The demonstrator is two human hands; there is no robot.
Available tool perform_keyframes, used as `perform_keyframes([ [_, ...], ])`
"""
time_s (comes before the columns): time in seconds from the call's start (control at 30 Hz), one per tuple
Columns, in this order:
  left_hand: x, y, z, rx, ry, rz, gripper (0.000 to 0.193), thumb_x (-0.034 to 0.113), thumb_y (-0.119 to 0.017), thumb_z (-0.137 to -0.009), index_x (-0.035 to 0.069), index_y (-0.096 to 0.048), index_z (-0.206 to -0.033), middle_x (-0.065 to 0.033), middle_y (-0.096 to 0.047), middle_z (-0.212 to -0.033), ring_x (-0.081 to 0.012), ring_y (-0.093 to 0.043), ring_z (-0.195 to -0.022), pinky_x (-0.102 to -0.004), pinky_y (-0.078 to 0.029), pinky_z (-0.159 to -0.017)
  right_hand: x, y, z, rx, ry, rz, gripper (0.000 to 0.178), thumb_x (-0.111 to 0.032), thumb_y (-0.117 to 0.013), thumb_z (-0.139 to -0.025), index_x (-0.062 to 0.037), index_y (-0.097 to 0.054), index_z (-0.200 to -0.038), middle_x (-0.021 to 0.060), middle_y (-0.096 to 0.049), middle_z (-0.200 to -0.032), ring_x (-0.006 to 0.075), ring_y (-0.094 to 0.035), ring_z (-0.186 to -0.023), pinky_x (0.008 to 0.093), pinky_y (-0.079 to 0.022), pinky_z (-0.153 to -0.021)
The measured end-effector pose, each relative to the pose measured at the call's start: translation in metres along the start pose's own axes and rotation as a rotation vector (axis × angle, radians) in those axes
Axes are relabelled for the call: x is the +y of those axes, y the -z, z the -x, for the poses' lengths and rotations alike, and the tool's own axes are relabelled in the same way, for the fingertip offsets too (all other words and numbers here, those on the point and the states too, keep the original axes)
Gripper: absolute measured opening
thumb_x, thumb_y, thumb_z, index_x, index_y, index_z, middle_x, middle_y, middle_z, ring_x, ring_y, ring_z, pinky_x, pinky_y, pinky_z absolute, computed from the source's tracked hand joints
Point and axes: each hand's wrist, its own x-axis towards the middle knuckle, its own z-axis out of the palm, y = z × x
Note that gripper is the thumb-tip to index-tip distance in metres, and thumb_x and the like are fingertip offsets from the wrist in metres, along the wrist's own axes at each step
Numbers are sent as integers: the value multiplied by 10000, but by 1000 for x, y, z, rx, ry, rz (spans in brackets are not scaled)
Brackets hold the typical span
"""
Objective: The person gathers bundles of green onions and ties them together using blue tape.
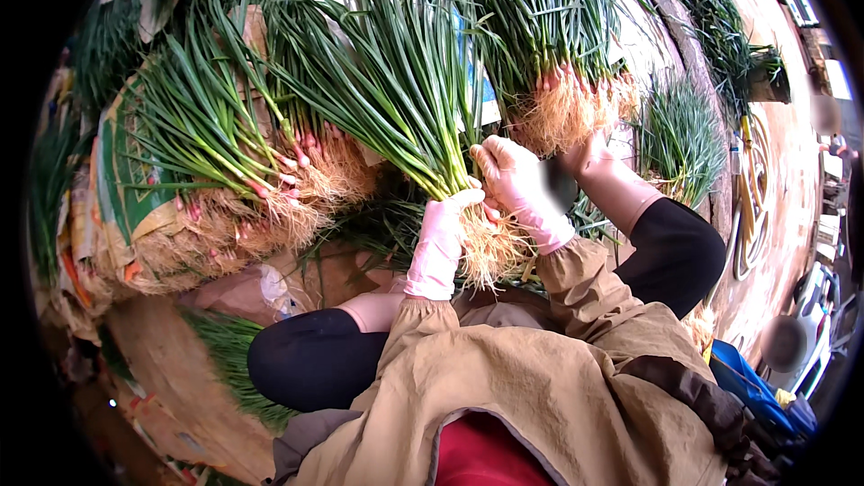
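My left hand, in a pale pink glove, is wrapped round a bunch of spring onions just above the roots. The long green leaves fan out away from me, and the pale stringy roots hang toward my lap. My right hand, gloved alike, is closed with its fingertips on stalks at the bunch's right side. Its palm side and some bulbs are hidden. To the left lies a heap of spring onions with reddish bulbs. Another pile of spring onions lies beyond my right hand, roots toward me.
Printed sacking lies under the left heap. More greens lie at the right, with a coiled hose farther out. A blue bag sits at the lower right. My bent knees flank the work.
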Motion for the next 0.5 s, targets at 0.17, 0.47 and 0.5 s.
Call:
perform_keyframes([
  [0.17, 8, 0, 3, -161, 141, 198, 157, 78, -541, -838, 6, -561, -976, -143, -624, -901, -223, -630, -726, -320, -533, -565, 101, 8, 1, -786, -39, 323, 283, -334, -538, -896, -97, -663, -987, 122, -675, -907, 308, -652, -821, 394, -511, -732],
  [0.47, 9, 14, 12, -193, 169, 175, 269, 160, -517, -862, -94, -588, -919, -228, -645, -865, -303, -641, -837, -306, -553, -607, -14, 12, -19, -498, -573, -1139, 246, -324, -584, -922, -94, -623, -998, -85, -386, -630, 40, -325, -501, 190, -247, -447],
  [0.5, 7, 18, 11, -150, 215, 221, 232, 135, -526, -878, -82, -596, -923, -202, -643, -824, -282, -645, -783, -311, -553, -610, -25, 16, -16, -491, -570, -968, 221, -313, -598, -910, -100, -620, -964, -76, -414, -635, 48, -364, -516, 199, -288, -456],
])
